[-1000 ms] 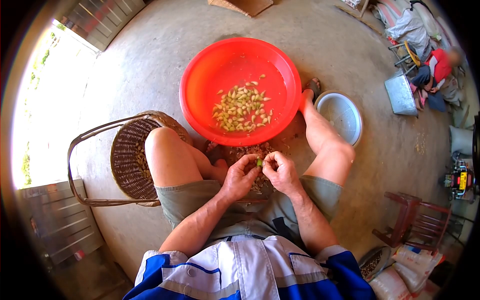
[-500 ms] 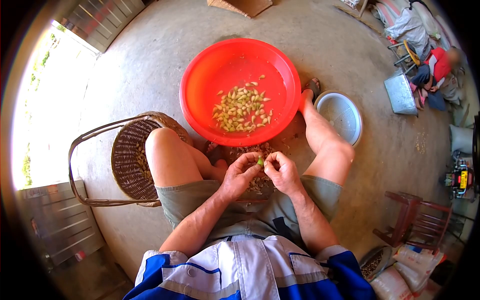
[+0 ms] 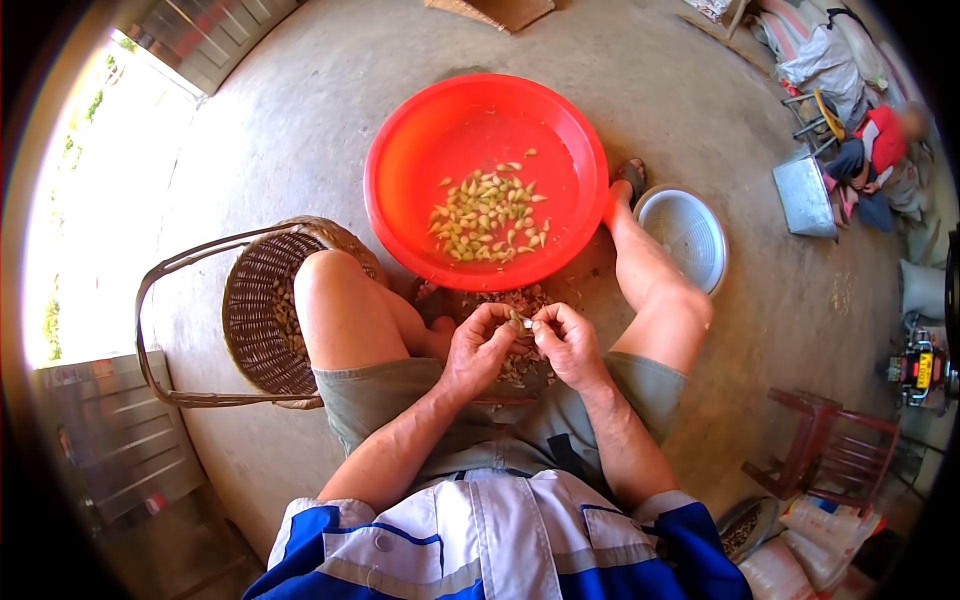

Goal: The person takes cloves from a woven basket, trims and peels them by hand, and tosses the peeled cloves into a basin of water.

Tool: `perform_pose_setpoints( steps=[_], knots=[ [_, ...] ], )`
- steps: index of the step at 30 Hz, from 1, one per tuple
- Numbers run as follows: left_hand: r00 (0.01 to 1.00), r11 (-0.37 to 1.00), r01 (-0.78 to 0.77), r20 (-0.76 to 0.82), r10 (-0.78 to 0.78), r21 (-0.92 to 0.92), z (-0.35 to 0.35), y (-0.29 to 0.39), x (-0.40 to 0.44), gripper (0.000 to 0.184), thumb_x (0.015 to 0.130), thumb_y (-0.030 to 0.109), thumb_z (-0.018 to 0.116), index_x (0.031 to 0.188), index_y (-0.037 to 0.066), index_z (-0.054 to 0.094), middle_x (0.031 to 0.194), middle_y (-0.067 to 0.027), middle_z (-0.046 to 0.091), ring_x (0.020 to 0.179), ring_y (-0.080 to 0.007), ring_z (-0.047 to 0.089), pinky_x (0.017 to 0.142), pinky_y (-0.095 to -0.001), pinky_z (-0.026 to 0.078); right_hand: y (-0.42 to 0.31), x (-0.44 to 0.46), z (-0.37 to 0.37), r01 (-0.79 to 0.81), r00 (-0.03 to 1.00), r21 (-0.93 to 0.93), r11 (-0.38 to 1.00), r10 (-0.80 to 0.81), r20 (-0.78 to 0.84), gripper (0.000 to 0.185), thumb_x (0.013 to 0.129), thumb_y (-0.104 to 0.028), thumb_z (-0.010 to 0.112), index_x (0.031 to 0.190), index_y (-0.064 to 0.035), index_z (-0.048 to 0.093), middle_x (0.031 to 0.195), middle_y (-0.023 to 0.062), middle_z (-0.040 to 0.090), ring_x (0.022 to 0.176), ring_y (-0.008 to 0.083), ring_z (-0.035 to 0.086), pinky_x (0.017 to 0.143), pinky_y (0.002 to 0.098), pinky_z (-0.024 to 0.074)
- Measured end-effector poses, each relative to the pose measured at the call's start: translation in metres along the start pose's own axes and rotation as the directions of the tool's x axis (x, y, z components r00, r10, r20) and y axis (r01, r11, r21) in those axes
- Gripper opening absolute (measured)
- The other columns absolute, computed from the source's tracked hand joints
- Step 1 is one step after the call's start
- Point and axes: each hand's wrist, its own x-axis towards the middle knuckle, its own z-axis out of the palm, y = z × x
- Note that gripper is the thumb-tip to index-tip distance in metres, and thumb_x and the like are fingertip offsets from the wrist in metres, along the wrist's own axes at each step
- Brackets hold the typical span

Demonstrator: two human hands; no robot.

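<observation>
Between my knees, my left hand (image 3: pixel 478 350) and my right hand (image 3: pixel 568 345) meet at their fingertips. Both are closed in a pinch on one small pale bulb (image 3: pixel 524 323), partly hidden by the fingers. Just beyond them stands a wide red basin (image 3: pixel 395 235) with many yellow-green bulbs (image 3: pixel 485 215) gathered in its lower middle. Peel scraps (image 3: pixel 515 300) lie on the floor beneath my hands. By my left knee a brown wicker basket (image 3: pixel 250 330) with a long handle leans toward me and holds more bulbs.
A pale round colander (image 3: pixel 685 235) sits beside my right foot. Farther right, a person in red (image 3: pixel 880 145) sits by a metal tub (image 3: pixel 805 195). A reddish wooden chair (image 3: pixel 835 445), sacks (image 3: pixel 815 545) and a bowl (image 3: pixel 745 525) are at lower right.
The green bulb between my fingertips now looks pale, with a whitish end at my right fingers. The view has shifted slightly; both hands stay in nearly the same place.
</observation>
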Motion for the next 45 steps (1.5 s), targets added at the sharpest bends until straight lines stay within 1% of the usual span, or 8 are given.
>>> perform_pose_setpoints(
  steps=[14, 17, 20, 26, 34, 38, 42, 45],
  knots=[
    [0.997, 0.959, 0.069, 0.001, -0.072, -0.273, -0.005, -0.004, 0.003, 0.011, 0.095, 0.005, 0.05, 0.105, 0.001, 0.051, 0.099, -0.0088, 0.061, 0.085, -0.0196, 0.065, 0.08, -0.0309, 0.056, 0.002, 0.003, -0.002, -0.014, 1.0, 0.294, 0.956, 0.017, -0.009, 0.005, 0.092, -0.008, 0.056, 0.089, -0.004, 0.055, 0.073, -0.0017, 0.056, 0.061, 0.0043, 0.05, 0.057, 0.019, 0.0422],
    [0.997, 0.948, 0.078, 0.033, -0.071, -0.307, -0.003, -0.001, 0.002, 0.011, 0.096, 0.006, 0.05, 0.105, 0.001, 0.051, 0.1, -0.0084, 0.061, 0.087, -0.0195, 0.064, 0.081, -0.0317, 0.055, 0.001, 0.003, -0.004, 0.003, 1.0, 0.151, 0.988, -0.003, -0.001, 0.005, 0.092, -0.008, 0.056, 0.089, -0.0036, 0.055, 0.076, -0.0008, 0.056, 0.062, 0.0051, 0.05, 0.058, 0.0194, 0.0436],
    [0.999, 0.998, 0.029, 0.037, -0.027, -0.058, -0.001, 0.0, 0.001, 0.01, 0.096, 0.006, 0.051, 0.105, 0.002, 0.052, 0.103, -0.0083, 0.06, 0.089, -0.02, 0.064, 0.082, -0.0318, 0.055, 0.0, 0.001, -0.004, 0.015, 1.0, 0.063, 0.998, -0.015, 0.008, 0.006, 0.093, -0.008, 0.055, 0.091, -0.0027, 0.055, 0.077, 0.0005, 0.057, 0.064, 0.006, 0.051, 0.061, 0.0202, 0.0448],
    [0.997, 0.938, 0.076, 0.041, -0.066, -0.337, -0.007, -0.002, 0.003, 0.011, 0.096, 0.006, 0.051, 0.106, 0.003, 0.052, 0.104, -0.0074, 0.06, 0.093, -0.0191, 0.063, 0.084, -0.0316, 0.054, 0.005, 0.003, -0.004, -0.043, 0.999, 0.535, 0.844, 0.028, 0.037, 0.007, 0.094, -0.007, 0.05, 0.095, -0.002, 0.054, 0.085, 0.0044, 0.056, 0.068, 0.0097, 0.05, 0.065, 0.0265, 0.0461],
    [0.999, 0.895, 0.013, -0.023, -0.026, -0.446, -0.005, 0.01, 0.002, 0.014, 0.096, 0.004, 0.051, 0.109, 0.003, 0.053, 0.108, -0.0079, 0.06, 0.101, -0.0204, 0.061, 0.089, -0.0329, 0.051, -0.002, 0.008, -0.014, -0.025, 0.999, 0.758, 0.651, -0.002, 0.034, 0.006, 0.092, -0.005, 0.051, 0.096, -0.0015, 0.056, 0.091, 0.0083, 0.058, 0.071, 0.013, 0.052, 0.068, 0.0303, 0.0473],
    [1.0, 0.917, 0.01, -0.008, -0.014, -0.399, -0.006, 0.007, 0.003, 0.016, 0.096, 0.004, 0.05, 0.111, 0.003, 0.054, 0.109, -0.0068, 0.06, 0.101, -0.019, 0.061, 0.09, -0.0324, 0.051, 0.0, 0.008, -0.013, -0.011, 0.997, 0.202, 0.979, 0.027, -0.077, 0.012, 0.089, 0.001, 0.053, 0.1, -0.0007, 0.054, 0.09, 0.0077, 0.061, 0.069, 0.0104, 0.055, 0.064, 0.0254, 0.0478],
    [1.0, 0.978, -0.018, -0.02, 0.014, -0.208, -0.009, -0.006, 0.003, 0.018, 0.095, 0.005, 0.053, 0.113, 0.004, 0.056, 0.107, -0.0053, 0.061, 0.099, -0.0155, 0.061, 0.088, -0.0301, 0.051, 0.016, 0.006, -0.005, 0.197, 0.969, -0.484, 0.853, -0.246, -0.038, 0.014, 0.086, -0.002, 0.056, 0.099, 0.0009, 0.061, 0.079, 0.0092, 0.063, 0.07, 0.0149, 0.06, 0.062, 0.0289, 0.0481],
    [0.998, 0.999, -0.04, -0.042, 0.039, -0.02, -0.006, -0.005, 0.002, 0.021, 0.094, 0.006, 0.056, 0.115, 0.003, 0.057, 0.104, -0.0043, 0.062, 0.095, -0.0124, 0.06, 0.085, -0.0274, 0.051, 0.012, 0.002, -0.001, 0.146, 0.982, -0.423, 0.894, -0.181, -0.044, 0.009, 0.086, -0.004, 0.059, 0.092, 0.0019, 0.062, 0.08, 0.0097, 0.063, 0.07, 0.0156, 0.06, 0.061, 0.029, 0.048]
  ],
)
